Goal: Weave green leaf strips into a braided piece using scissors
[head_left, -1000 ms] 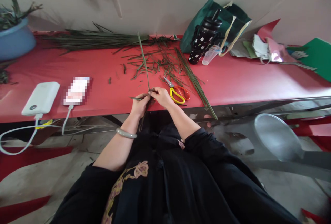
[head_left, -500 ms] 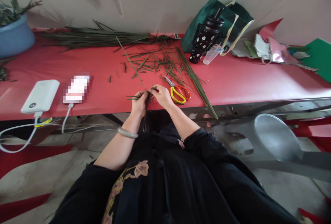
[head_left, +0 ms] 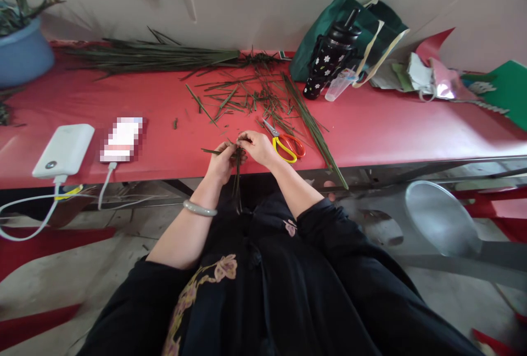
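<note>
Both hands meet over the near edge of the red table, pinching a small bunch of dark green leaf strips (head_left: 237,178). My left hand (head_left: 222,163) is closed round it; some strip ends stick out to the left and others hang down toward my lap. With its fingertips pressed together, my right hand (head_left: 256,147) grips the bunch at its top, touching the left fingers. The exact crossing of the strips is hidden by the fingers. Just right of my right hand lie scissors (head_left: 285,147) with one yellow and one orange handle, blades pointing away.
Cut leaf scraps (head_left: 263,101) litter the red table (head_left: 382,131). Long leaves (head_left: 156,58) lie along the wall, and a strip bundle (head_left: 315,128) lies right of the scissors. A black tumbler (head_left: 329,62) stands by a green bag (head_left: 315,32). Left are a power bank (head_left: 66,147) and phone (head_left: 123,139).
The long strip that rose from my hands toward the back is gone from them; a similar piece now lies among the scraps. The hanging strips have swung slightly right.
</note>
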Action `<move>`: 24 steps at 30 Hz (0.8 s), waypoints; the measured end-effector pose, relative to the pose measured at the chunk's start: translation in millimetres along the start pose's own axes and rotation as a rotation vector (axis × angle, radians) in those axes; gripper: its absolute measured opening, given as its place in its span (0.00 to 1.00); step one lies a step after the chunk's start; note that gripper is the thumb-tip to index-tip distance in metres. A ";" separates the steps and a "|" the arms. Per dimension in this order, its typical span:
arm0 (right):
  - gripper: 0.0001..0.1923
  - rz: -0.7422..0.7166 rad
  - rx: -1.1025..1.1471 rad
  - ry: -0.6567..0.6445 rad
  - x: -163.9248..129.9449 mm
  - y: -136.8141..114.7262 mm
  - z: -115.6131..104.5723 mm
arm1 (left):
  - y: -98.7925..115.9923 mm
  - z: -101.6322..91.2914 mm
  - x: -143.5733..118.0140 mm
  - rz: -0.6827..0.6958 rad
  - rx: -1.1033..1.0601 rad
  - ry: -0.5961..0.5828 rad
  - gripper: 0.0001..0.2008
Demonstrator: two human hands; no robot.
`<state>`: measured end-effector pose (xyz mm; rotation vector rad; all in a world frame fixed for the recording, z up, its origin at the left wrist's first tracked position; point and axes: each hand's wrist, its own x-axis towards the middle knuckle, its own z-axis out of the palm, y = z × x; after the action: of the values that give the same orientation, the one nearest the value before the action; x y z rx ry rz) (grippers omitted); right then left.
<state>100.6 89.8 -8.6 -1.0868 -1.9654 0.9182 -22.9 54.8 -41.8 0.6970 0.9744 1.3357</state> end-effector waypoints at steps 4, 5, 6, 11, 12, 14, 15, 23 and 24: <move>0.07 0.002 -0.028 0.042 -0.8 3.3 -0.2 | 1.9 2.2 -2.4 -0.058 0.024 -0.006 0.11; 0.09 0.007 -0.043 0.060 -1.4 4.0 -0.5 | 1.6 2.1 -2.8 -0.053 0.019 -0.010 0.11; 0.10 0.012 -0.060 0.071 -2.2 4.5 -0.9 | 1.0 1.8 -2.9 -0.044 0.012 -0.014 0.11; 0.11 0.041 -0.179 -0.021 -8.6 8.7 -3.9 | -2.2 0.0 -2.4 -0.009 -0.044 -0.014 0.09; 0.10 0.033 -0.192 -0.037 -9.7 10.0 -4.5 | -2.6 -0.1 -2.3 -0.006 -0.048 -0.016 0.09; 0.09 0.008 -0.204 -0.050 -11.2 12.4 -5.5 | -3.4 0.2 -1.8 0.000 -0.041 -0.018 0.09; 0.08 -0.001 -0.215 -0.052 -11.6 13.4 -5.8 | -4.1 0.5 -1.4 0.006 -0.032 -0.016 0.10; 0.08 0.007 -0.259 -0.017 -16.2 13.7 -1.2 | -15.5 4.5 2.1 0.161 0.026 0.092 0.10; 0.08 0.012 -0.271 -0.012 -17.0 13.0 -0.3 | -16.6 5.2 1.9 0.182 0.029 0.104 0.10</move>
<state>112.7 80.0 -23.3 -1.2460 -2.1394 0.6787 -10.5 55.0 -54.3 0.7589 1.0339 1.5320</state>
